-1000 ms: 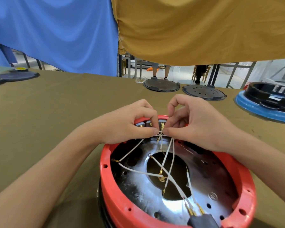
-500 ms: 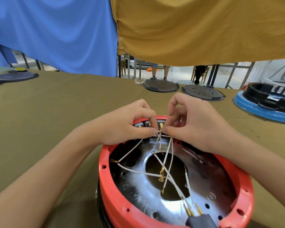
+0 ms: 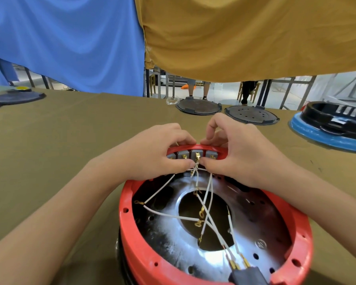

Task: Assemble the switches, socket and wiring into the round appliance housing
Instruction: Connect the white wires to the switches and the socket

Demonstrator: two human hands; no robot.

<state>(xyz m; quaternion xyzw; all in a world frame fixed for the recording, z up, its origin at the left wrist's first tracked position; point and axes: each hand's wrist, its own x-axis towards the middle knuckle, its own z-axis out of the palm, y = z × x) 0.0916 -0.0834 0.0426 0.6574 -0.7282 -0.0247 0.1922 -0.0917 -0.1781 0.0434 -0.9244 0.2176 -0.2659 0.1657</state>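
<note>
A round red housing point(image 3: 144, 256) with a shiny metal floor sits in front of me on the olive table. Several grey switches point(image 3: 195, 154) line its far wall, brass terminals facing in. White wires point(image 3: 206, 199) with brass lugs cross the inside and run down to a black socket point(image 3: 248, 276) at the near rim. My left hand point(image 3: 156, 153) and my right hand point(image 3: 240, 153) meet at the far rim. Their fingertips pinch a white wire end just below a switch terminal. Fingers of both hands curl over the red rim.
Two dark round plates point(image 3: 198, 105) point(image 3: 251, 117) lie at the table's far edge. A blue and black housing point(image 3: 333, 128) sits at the right. Another dark part point(image 3: 14, 97) lies far left. Blue and mustard cloths point(image 3: 234, 38) hang behind the table.
Both hands have shifted slightly up onto the far rim, so the row of grey switches now shows between them. The pinch on the wire end stays.
</note>
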